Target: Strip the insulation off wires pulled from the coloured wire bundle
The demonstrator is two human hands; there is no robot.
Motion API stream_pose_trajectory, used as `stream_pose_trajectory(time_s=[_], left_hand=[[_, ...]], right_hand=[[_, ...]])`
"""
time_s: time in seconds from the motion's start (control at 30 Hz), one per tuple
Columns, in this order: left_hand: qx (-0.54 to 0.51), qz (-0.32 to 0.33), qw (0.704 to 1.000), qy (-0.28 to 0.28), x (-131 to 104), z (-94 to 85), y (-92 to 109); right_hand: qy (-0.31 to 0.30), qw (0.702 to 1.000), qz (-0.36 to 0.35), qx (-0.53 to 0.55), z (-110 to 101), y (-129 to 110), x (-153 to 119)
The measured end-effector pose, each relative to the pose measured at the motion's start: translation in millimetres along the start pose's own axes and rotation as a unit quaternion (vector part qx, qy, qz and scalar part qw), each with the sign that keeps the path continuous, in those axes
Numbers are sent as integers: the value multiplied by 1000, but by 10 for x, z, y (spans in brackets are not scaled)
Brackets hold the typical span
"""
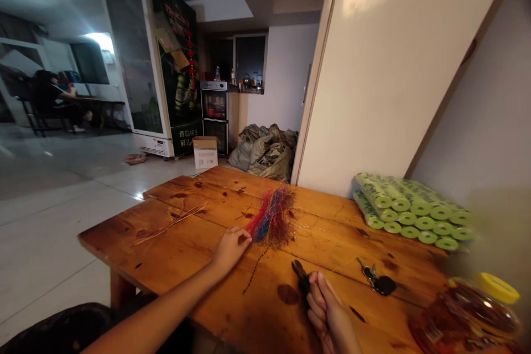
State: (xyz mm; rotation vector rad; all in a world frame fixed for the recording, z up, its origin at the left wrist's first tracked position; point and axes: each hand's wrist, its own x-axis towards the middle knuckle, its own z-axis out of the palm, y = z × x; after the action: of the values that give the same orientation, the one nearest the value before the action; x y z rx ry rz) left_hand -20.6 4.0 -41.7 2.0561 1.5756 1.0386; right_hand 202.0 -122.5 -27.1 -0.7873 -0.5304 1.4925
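My left hand is pinched at the near-left edge of a tangled bundle of thin wires, coloured red, blue and copper. Its fingertips meet the red strands; how many they grip is too small to tell. A dark strand trails from the bundle toward the table's near edge. My right hand is wrapped round the dark handles of a pair of pliers, whose jaws point away from me, apart from the bundle. Copper-coloured strands lie loose on the left of the wooden table.
Keys with a black fob lie right of the pliers. Farther right are stacked green rolls and a yellow-lidded jar of amber liquid. Behind the table are filled sacks, a carton and a drinks fridge. A person sits far left.
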Motion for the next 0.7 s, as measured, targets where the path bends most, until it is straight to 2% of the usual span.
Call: stream_pose_trajectory(time_s=[0.1,0.23,0.37,0.47,0.53,0.6,0.63,0.7], left_hand=[[-10,-25,1000,-5,-19,2,42],[-21,-25,999,1,-111,-64,102],[-88,-8,996,21,-498,-199,334],[-85,68,994,19,-951,-244,583],[-61,184,981,-33,-1222,-204,692],[-43,253,965,-59,-1415,-106,713],[-43,267,960,-68,-1482,-42,692],[-74,238,966,-67,-1577,95,615]], right_hand=[[-5,1000,2,0,-15,27,19],[1,1000,0,9,-30,7,26],[-3,999,23,27,27,40,-18],[-3,997,78,8,140,277,-71],[10,991,129,15,221,497,-102],[9,983,171,73,275,668,-123],[8,978,182,100,287,709,-130],[4,974,183,132,281,692,-142]])
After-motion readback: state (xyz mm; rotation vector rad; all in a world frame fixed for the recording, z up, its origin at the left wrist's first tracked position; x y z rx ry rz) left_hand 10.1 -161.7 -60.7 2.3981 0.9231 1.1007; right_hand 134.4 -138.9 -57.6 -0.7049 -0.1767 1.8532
